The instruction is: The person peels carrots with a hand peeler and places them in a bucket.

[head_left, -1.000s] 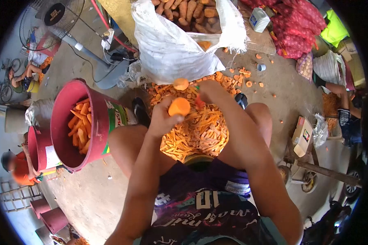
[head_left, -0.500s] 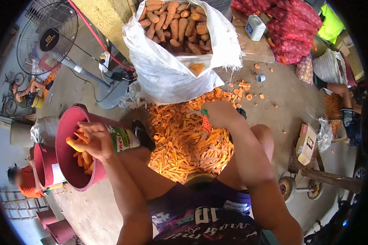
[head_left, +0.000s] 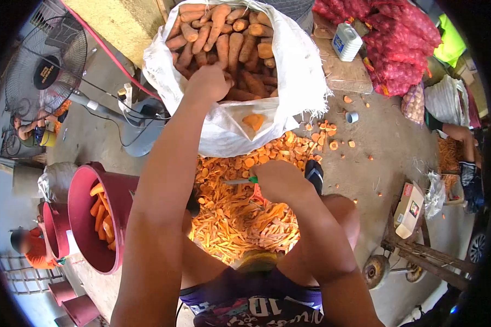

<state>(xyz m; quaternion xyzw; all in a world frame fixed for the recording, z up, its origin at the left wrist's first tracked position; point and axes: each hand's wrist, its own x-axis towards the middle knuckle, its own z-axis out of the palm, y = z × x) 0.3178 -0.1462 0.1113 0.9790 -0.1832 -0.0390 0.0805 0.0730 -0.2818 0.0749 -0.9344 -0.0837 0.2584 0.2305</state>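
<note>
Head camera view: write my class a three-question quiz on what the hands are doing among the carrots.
1. True or false: the left hand reaches into the white woven sack of unpeeled carrots.
2. The right hand holds: A) a green-handled peeler B) a plastic jug C) a carrot.
3. Fill in: peeled carrots lie in the ____ plastic bucket.

Key: 1 true; 2 A; 3 red.

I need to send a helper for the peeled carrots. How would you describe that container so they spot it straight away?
Start at the big white sack of unpeeled carrots. Look down to its left, beside the person's left arm: a tilted dark-red bucket holding bright orange carrots. A second, smaller red bucket sits behind it.
</note>
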